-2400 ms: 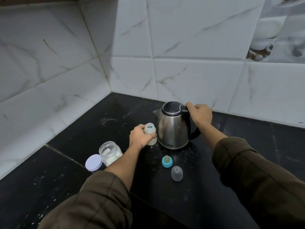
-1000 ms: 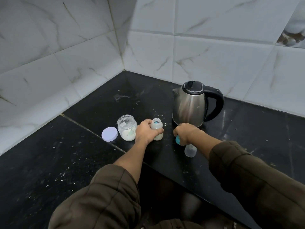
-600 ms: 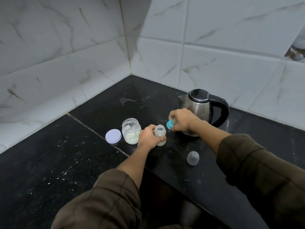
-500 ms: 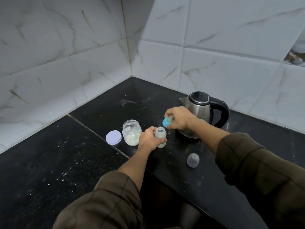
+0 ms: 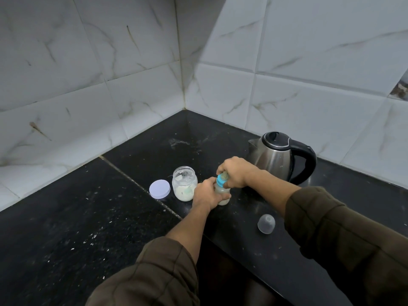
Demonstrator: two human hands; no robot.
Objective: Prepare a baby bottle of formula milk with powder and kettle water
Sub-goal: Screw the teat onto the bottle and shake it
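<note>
- Left hand [image 5: 206, 195] wrapped around the body of the baby bottle [image 5: 222, 192], fingers curled tight, holding it upright on the black countertop [image 5: 136, 155].
- Right hand [image 5: 237, 172] closed from above on the blue teat ring [image 5: 220, 180], sitting on the neck of the bottle (teat itself mostly hidden under the fingers; cannot tell whether the ring is fully seated).
- Pale milky liquid visible through the lower part of the bottle.
- Just left of the bottle, touching or nearly touching the left hand: open glass powder jar [image 5: 184, 183], whitish powder in the bottom and something pale green inside (too blurred to identify).
- Lilac jar lid [image 5: 159, 189] lying flat on the counter just left of the jar.
- Steel kettle [image 5: 277, 156] with black lid and handle standing behind the right wrist, close to the tiled wall [image 5: 309, 89], spout turned to the left.
- Clear dome cap [image 5: 266, 224] lying on the counter nearer the camera, under the right forearm and well apart from the bottle.
- Olive-brown sleeves [image 5: 159, 272] on both arms, the left one pushed up past the forearm.
</note>
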